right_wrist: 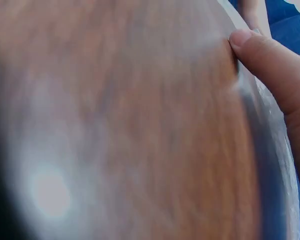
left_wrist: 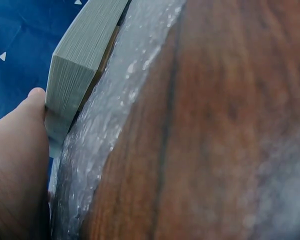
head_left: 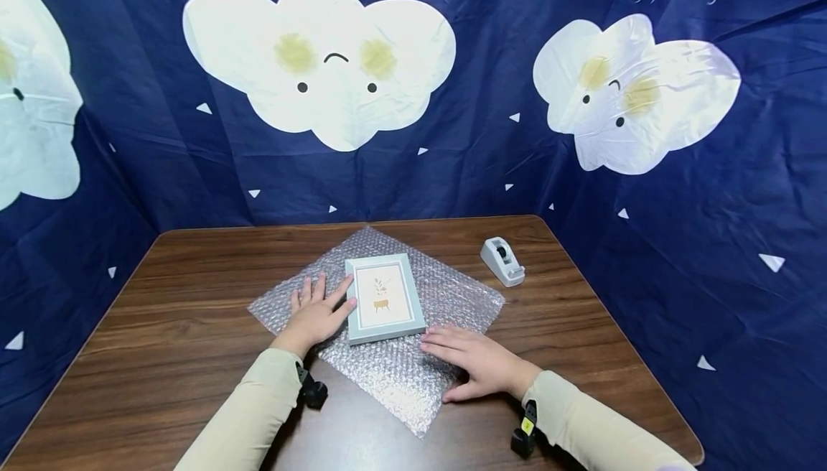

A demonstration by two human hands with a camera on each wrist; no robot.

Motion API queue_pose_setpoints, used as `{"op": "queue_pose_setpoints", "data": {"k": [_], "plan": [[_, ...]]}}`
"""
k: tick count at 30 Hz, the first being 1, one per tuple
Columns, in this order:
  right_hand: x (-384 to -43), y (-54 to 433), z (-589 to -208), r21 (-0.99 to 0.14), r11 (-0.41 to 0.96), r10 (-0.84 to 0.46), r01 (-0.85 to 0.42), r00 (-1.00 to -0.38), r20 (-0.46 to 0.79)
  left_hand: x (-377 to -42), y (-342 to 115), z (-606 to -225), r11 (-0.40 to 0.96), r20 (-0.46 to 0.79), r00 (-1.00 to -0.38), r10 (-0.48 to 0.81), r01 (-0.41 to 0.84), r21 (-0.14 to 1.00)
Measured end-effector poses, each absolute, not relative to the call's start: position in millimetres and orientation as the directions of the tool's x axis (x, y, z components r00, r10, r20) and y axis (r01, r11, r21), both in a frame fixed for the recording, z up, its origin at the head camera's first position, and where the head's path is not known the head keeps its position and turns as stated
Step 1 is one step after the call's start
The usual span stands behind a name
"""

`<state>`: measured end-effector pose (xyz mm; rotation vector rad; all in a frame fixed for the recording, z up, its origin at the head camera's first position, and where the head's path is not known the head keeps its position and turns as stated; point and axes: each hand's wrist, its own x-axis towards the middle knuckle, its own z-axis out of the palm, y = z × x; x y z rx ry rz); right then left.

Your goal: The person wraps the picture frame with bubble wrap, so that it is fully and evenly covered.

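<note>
So there's a pale blue-grey rectangular picture frame (head_left: 385,297) lying face up near the middle of a clear, silvery sheet of bubble wrap (head_left: 388,378); the print inside shows a leafy sprig over a tan pot on little legs; the sheet is turned like a diamond, corners at roughly 12, 3, 6 and 9 o'clock, and it lies flat on a dark brown wood-grain counter (head_left: 194,313). Taking the frame as the clock centre, the left hand (head_left: 318,319) is at about 8 to 9 o'clock, fingers spread out over the wrap, with the index finger and thumb up against the frame's side; it's not grasping anything, just touching, and the left wrist view has the thumb against that edge too. The right hand (head_left: 478,362) sits around 4 o'clock, fingers stretched out on the wrap just beside the frame's lower corner, thumb out at the sheet's edge; looks released as well, though I can't tell how hard it's pressing. Over between 2 and 3 o'clock, off the wrap, there's a small white plastic tape dispenser (head_left: 502,261); behind everything hangs a dark blue cloth (head_left: 478,176) with upside-down white cloud faces (head_left: 323,26).
</note>
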<state>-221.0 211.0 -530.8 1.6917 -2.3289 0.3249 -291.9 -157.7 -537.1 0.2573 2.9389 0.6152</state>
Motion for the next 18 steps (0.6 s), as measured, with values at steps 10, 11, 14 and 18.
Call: {"op": "queue_pose_setpoints", "data": {"k": [10, 11, 14, 18], "plan": [[-219, 189, -527, 0.066, 0.158, -0.942, -0.985, -0.130, 0.310, -291, -158, -538, 0.899, -0.092, -0.978, 0.187, 0.133, 0.417], [-218, 187, -527, 0.078, 0.141, -0.945, -0.987, -0.110, 0.308, -291, -158, -537, 0.899, -0.091, -0.978, 0.190, 0.136, 0.417], [-216, 178, -525, 0.113, 0.084, -0.955, -0.990, -0.048, 0.292, -291, -158, -536, 0.899, -0.082, -0.978, 0.189, 0.139, 0.416], [-213, 170, -523, 0.148, 0.013, -0.958, -0.989, 0.030, 0.285, -290, -157, -535, 0.897, -0.074, -0.979, 0.192, 0.144, 0.418]]}}
